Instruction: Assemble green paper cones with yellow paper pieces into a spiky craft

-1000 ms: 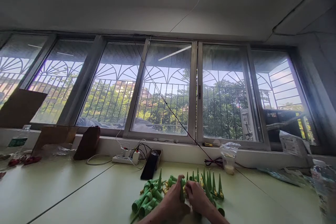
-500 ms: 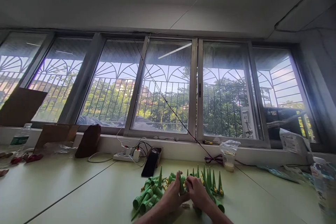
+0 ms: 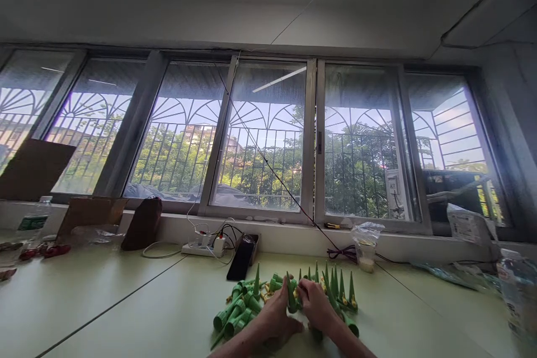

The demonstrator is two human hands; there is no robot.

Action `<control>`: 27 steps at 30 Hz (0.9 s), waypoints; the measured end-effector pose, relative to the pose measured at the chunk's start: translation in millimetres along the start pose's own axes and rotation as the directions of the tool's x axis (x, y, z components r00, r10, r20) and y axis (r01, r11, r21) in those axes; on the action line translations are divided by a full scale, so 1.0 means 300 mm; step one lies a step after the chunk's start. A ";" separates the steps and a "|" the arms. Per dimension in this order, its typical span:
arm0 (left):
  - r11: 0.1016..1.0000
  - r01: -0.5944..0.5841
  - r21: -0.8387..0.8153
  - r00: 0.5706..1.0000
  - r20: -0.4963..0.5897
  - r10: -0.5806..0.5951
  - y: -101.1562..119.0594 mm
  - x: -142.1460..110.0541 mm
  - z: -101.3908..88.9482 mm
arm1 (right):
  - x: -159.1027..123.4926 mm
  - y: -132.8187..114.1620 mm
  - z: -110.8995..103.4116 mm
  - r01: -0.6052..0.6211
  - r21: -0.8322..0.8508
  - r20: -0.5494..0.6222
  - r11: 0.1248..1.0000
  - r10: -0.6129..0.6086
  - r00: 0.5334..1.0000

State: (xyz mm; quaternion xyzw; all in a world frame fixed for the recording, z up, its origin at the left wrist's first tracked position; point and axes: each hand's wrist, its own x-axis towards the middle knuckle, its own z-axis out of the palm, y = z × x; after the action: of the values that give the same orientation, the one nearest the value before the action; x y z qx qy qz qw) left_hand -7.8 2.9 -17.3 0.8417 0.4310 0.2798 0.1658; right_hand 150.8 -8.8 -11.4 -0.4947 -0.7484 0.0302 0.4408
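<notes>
My left hand point(image 3: 277, 313) is closed round a green plastic spike point(image 3: 290, 293), held upright with its point up. Beside it, my right hand point(image 3: 314, 303) has its fingers pinched together close to the spike's side; what they hold is hidden. To the left lies a heap of green tubes with wide round mouths point(image 3: 235, 316). Several green spikes point(image 3: 342, 286) stand point up on the right, with small yellow parts point(image 3: 352, 300) at their bases. More green and yellow pieces lie behind my hands, partly covered.
A black phone point(image 3: 240, 262) and a white power strip point(image 3: 199, 250) with cables lie toward the window. A plastic cup in a bag point(image 3: 366, 251) stands at the back right. Water bottles point(image 3: 512, 285) point(image 3: 33, 221) stand at both sides. Seams cross the pale table point(image 3: 138, 313).
The fingers of my left hand have shifted lower and loosened away from the spike's base, so more of it shows. My right hand stays almost in place.
</notes>
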 end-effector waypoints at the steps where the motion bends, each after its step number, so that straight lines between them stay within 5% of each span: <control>1: 1.000 -0.009 0.006 1.000 -0.001 0.009 0.002 -0.002 0.000 | -0.001 0.000 -0.001 -0.004 0.007 -0.006 1.000 0.004 1.000; 12: 0.999 -0.011 0.040 0.992 -0.123 0.016 0.005 0.008 0.022 | 0.007 -0.009 -0.002 0.021 0.066 -0.052 0.998 -0.017 0.999; 27: 0.985 -0.171 0.033 0.940 -0.294 0.173 0.043 0.000 0.002 | -0.001 -0.053 -0.046 0.001 0.061 -0.080 0.998 0.004 0.997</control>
State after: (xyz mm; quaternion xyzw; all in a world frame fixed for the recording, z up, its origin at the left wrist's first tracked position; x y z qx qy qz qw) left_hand 0.7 -4.5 -10.9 0.8252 0.3768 0.4146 0.0713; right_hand 149.0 -22.5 4.3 -0.4824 -0.7285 0.0337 0.4852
